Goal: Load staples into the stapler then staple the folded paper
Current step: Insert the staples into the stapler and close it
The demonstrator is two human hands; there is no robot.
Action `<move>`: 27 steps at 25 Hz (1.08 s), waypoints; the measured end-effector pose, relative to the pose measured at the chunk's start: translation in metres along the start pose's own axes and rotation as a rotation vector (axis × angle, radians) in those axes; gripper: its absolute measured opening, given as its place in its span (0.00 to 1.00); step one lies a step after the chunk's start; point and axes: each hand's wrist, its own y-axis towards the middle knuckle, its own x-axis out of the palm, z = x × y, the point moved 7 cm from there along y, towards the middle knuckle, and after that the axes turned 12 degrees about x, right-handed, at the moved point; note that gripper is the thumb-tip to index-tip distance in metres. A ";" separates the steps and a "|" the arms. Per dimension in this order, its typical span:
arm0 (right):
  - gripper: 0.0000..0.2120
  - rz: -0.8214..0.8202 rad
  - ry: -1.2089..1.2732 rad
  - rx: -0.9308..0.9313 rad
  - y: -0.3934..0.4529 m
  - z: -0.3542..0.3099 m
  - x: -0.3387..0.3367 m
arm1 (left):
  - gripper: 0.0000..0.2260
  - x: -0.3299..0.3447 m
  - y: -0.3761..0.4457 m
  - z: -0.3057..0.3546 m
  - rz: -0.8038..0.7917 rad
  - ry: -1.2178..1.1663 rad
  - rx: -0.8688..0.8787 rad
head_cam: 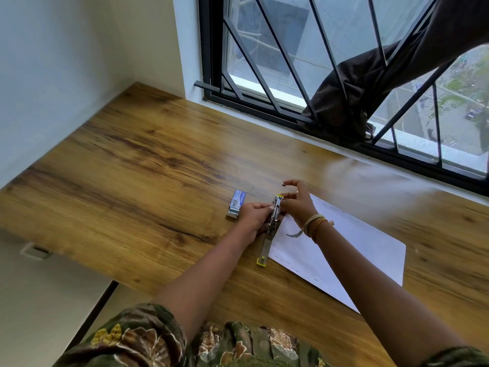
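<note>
A metal stapler (272, 226) with yellow ends lies swung open on the wooden desk (148, 165), its top arm stretched toward me. My left hand (255, 218) grips the stapler's body from the left. My right hand (297, 202) rests its fingertips on the far end of the open magazine; whether it pinches staples there is too small to tell. The white folded paper (344, 250) lies flat to the right of the stapler, under my right wrist, with a dashed line along its edges. A small blue staple box (236, 203) lies open just left of my left hand.
A barred window (344, 75) runs along the desk's far edge, with a dark brown curtain (370, 83) bunched through the bars. The desk meets a white wall on the left. Its near edge runs by my patterned clothing.
</note>
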 end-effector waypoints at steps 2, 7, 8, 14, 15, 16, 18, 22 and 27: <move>0.24 -0.010 -0.024 -0.023 -0.004 -0.001 -0.001 | 0.02 -0.001 0.001 0.000 0.012 0.021 -0.006; 0.27 -0.042 -0.028 -0.035 -0.004 -0.003 0.005 | 0.01 -0.002 -0.001 0.003 0.020 0.038 -0.001; 0.26 -0.024 -0.034 -0.034 -0.005 -0.004 0.005 | 0.01 -0.002 -0.001 0.003 0.016 0.035 0.000; 0.16 0.184 0.021 -0.004 -0.003 -0.003 -0.002 | 0.01 0.000 -0.001 0.001 0.004 0.023 0.001; 0.15 0.200 0.022 -0.003 -0.002 -0.003 -0.002 | 0.02 -0.001 -0.001 0.001 0.007 0.031 0.001; 0.15 0.195 0.028 0.004 0.000 -0.003 -0.002 | 0.03 -0.001 -0.001 0.001 0.011 0.036 0.000; 0.15 0.150 0.096 0.051 0.002 -0.002 -0.001 | 0.04 -0.001 0.000 0.000 0.013 0.026 -0.003; 0.17 0.035 -0.039 -0.087 -0.015 -0.005 -0.007 | 0.02 0.000 0.000 0.000 0.035 0.010 -0.011; 0.34 -0.172 -0.508 -0.341 -0.037 0.005 0.003 | 0.03 0.001 -0.004 0.004 0.055 -0.003 -0.008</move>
